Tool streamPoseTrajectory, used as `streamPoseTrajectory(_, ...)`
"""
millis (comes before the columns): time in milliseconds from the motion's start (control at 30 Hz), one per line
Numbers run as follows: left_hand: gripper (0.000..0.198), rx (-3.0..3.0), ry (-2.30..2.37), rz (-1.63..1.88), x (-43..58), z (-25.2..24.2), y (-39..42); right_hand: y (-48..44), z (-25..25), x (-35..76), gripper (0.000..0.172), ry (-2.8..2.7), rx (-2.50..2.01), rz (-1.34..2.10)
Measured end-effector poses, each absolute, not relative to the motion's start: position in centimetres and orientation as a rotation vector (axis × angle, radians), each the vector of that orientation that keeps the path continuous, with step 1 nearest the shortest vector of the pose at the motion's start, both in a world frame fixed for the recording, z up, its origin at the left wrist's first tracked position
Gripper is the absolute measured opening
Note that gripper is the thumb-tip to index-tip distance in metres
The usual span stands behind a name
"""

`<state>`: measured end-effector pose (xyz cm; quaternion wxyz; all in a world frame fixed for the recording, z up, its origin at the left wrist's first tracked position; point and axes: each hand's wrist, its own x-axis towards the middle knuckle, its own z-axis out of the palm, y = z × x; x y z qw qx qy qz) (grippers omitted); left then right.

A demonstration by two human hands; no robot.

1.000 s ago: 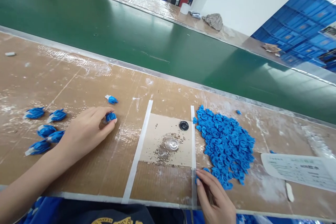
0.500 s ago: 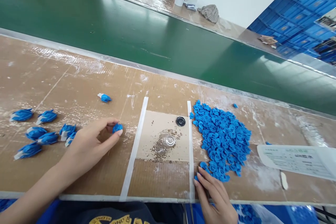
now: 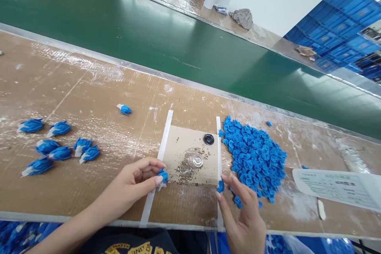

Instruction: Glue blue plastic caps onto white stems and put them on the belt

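My left hand (image 3: 135, 184) pinches a small blue plastic piece (image 3: 163, 176) between thumb and fingers, just left of the left white strip (image 3: 159, 162). My right hand (image 3: 242, 214) rests near the front edge with fingers together, one small blue piece (image 3: 220, 186) at its fingertips beside the right white strip (image 3: 218, 154). A big heap of blue pieces (image 3: 253, 158) lies right of that strip. Between the strips sits a paler patch (image 3: 184, 143) with a black round part (image 3: 208, 139) and a clear round part (image 3: 195, 161).
Several finished blue-and-white bundles (image 3: 56, 143) lie at the left, one more (image 3: 125, 109) farther back. A white label sheet (image 3: 336, 186) lies at the right. The green conveyor belt (image 3: 178, 43) runs behind the brown bench (image 3: 74, 87). Blue crates (image 3: 342, 35) stand far right.
My left hand has moved right and toward me with its blue piece, from beside the bundles to the left strip. My right hand has lifted a blue piece off the heap's edge.
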<state>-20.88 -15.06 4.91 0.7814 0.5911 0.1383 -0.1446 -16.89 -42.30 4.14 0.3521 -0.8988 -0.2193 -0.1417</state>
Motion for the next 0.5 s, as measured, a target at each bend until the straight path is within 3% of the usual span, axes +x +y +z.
streamPoseTrajectory(167,0.026,1.153,0.299,-0.343,-21.6,4.6,-15.9,-38.0,4.2,-14.3,0.056,-0.736,-2.212,-0.345)
streamPoseTrajectory(333,0.025,1.110,0.329,-0.344,-22.1,4.9,-16.4,-37.0,3.9,-13.7,0.050,-0.753,-2.258,-0.338)
streamPoseTrajectory(500,0.027,1.090,0.335,-0.336,-21.3,5.2,-16.9,-37.1,4.6,-15.4,0.047,-0.455,-1.940,-0.015)
